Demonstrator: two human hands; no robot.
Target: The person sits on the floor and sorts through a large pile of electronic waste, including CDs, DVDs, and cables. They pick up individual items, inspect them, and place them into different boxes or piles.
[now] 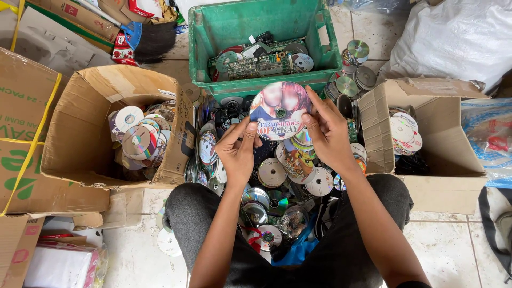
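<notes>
A printed disc (280,109) with a picture and lettering on its face is held up flat between both hands, above a heap of loose discs (272,176) on the floor between my knees. My left hand (238,149) grips the disc's lower left edge with thumb and fingers. My right hand (326,130) holds its right edge, fingers spread along the rim. Both forearms reach in from the bottom of the view.
A cardboard box (80,133) at the left holds several discs. Another cardboard box (437,160) at the right holds a small stack of discs. A green plastic crate (202,48) with circuit boards stands ahead. A white sack (453,37) lies at the far right.
</notes>
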